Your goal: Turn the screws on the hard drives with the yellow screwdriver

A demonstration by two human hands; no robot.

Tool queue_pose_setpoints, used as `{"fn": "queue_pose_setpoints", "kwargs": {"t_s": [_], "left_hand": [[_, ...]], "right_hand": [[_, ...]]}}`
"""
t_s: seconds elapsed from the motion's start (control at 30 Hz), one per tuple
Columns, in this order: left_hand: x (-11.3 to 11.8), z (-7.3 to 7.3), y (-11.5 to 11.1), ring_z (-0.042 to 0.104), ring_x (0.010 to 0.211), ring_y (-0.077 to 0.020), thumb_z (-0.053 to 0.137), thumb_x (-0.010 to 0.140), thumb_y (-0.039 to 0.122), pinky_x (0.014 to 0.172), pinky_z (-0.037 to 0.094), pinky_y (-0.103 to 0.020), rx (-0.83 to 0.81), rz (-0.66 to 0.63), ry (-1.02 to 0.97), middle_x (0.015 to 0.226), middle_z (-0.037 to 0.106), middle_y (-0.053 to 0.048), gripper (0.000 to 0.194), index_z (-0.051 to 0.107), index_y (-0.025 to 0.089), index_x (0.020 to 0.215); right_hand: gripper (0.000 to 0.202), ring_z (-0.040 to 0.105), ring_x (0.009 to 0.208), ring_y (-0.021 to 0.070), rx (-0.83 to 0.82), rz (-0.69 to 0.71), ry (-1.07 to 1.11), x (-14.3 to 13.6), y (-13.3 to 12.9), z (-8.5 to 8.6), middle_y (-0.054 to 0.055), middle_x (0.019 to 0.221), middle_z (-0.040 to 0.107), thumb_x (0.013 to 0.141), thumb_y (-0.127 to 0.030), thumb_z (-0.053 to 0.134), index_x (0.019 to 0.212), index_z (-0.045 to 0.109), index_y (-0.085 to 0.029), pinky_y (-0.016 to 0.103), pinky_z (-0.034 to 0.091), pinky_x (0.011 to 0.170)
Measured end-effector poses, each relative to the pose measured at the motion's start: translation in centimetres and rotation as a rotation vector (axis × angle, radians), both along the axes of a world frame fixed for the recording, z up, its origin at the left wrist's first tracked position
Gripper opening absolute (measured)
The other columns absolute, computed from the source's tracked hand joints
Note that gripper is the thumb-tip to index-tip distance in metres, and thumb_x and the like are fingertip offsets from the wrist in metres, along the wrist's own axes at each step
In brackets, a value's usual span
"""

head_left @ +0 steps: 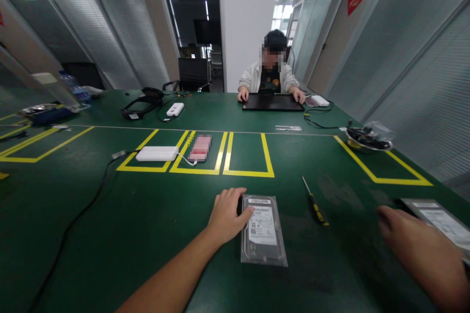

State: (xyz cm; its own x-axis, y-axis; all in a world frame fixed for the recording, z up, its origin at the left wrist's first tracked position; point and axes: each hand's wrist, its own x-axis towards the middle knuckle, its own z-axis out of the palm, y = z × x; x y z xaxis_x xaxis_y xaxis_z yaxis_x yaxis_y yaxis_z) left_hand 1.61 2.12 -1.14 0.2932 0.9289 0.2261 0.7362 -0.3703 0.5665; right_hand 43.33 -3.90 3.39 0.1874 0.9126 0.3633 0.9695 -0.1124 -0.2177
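A hard drive (pixel 263 249) in a clear plastic sleeve, with a white label on top, lies flat on the green table in front of me. My left hand (pixel 228 214) grips its left edge, thumb over the label and fingers along the side. At the right edge of the view, my right hand (pixel 414 249) is blurred, close against a second hard drive (pixel 444 222) that is partly cut off. Whether it touches that drive is unclear, since its fingers are smeared. Between the two drives lies a yellow-and-black screwdriver (pixel 316 209), its tip pointing away from me.
Yellow tape (pixel 249 174) marks rectangles on the table. A white power bank (pixel 157 153) is cabled to a pink phone (pixel 200 148). A metal bowl of parts (pixel 369 139) stands at right. Across the table, a person (pixel 270 76) holds a dark flat panel (pixel 273 102).
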Motion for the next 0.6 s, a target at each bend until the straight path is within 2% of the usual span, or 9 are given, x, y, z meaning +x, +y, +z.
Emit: {"fn": "queue_pose_setpoints", "kwargs": {"t_s": [0.07,0.13,0.2,0.33,0.47,0.6], "left_hand": [[0.0,0.0,0.0,0.054,0.107,-0.0281,0.061,0.089,0.04,0.088,0.038,-0.041,0.003,0.0,-0.001,0.117,0.063,-0.007,0.041,0.054,0.022,0.125],[0.0,0.0,0.0,0.054,0.107,-0.0281,0.061,0.089,0.04,0.088,0.038,-0.041,0.005,0.0,-0.003,0.118,0.063,-0.007,0.041,0.054,0.022,0.125],[0.0,0.0,0.0,0.055,0.107,-0.0282,0.061,0.089,0.041,0.087,0.039,-0.041,0.008,0.0,-0.004,0.118,0.064,-0.007,0.041,0.054,0.022,0.125],[0.0,0.0,0.0,0.055,0.107,-0.0281,0.062,0.088,0.04,0.087,0.039,-0.04,0.018,0.01,-0.006,0.118,0.064,-0.007,0.042,0.054,0.022,0.125],[0.1,0.0,-0.1,0.056,0.105,-0.0276,0.064,0.087,0.039,0.086,0.04,-0.04,0.03,0.017,-0.007,0.116,0.064,-0.006,0.041,0.055,0.022,0.124],[0.2,-0.1,-0.1,0.057,0.103,-0.0276,0.065,0.086,0.038,0.086,0.041,-0.041,0.043,0.017,-0.014,0.115,0.065,-0.006,0.041,0.056,0.022,0.123]], "right_hand": [[0.02,0.062,0.065,0.0248,-0.008,0.104,0.065,-3.8,0.9,0.7,0.014,0.09,0.07,0.078,-0.033,0.056,0.086,0.07,-0.023,0.037,0.038,0.057],[0.023,0.065,0.079,0.0237,-0.003,0.254,0.178,-8.1,1.6,1.1,0.01,0.092,0.069,0.081,-0.034,0.052,0.09,0.069,-0.022,0.037,0.046,0.069],[0.023,0.064,0.078,0.0197,-0.009,0.395,0.292,-12.2,2.0,1.4,0.007,0.089,0.068,0.085,-0.034,0.05,0.091,0.067,-0.021,0.032,0.048,0.07],[0.019,0.06,0.073,0.0147,-0.042,0.56,0.44,-18.8,1.9,1.4,0.003,0.085,0.066,0.09,-0.027,0.05,0.091,0.067,-0.022,0.026,0.047,0.065],[0.017,0.059,0.072,0.0134,-0.054,0.649,0.549,-21.4,1.9,0.6,0.002,0.084,0.065,0.092,-0.025,0.052,0.09,0.068,-0.021,0.025,0.045,0.064],[0.017,0.06,0.076,0.0148,-0.035,0.653,0.621,-20.9,2.1,-0.7,0.003,0.085,0.066,0.092,-0.025,0.053,0.089,0.068,-0.02,0.026,0.046,0.068]]}}
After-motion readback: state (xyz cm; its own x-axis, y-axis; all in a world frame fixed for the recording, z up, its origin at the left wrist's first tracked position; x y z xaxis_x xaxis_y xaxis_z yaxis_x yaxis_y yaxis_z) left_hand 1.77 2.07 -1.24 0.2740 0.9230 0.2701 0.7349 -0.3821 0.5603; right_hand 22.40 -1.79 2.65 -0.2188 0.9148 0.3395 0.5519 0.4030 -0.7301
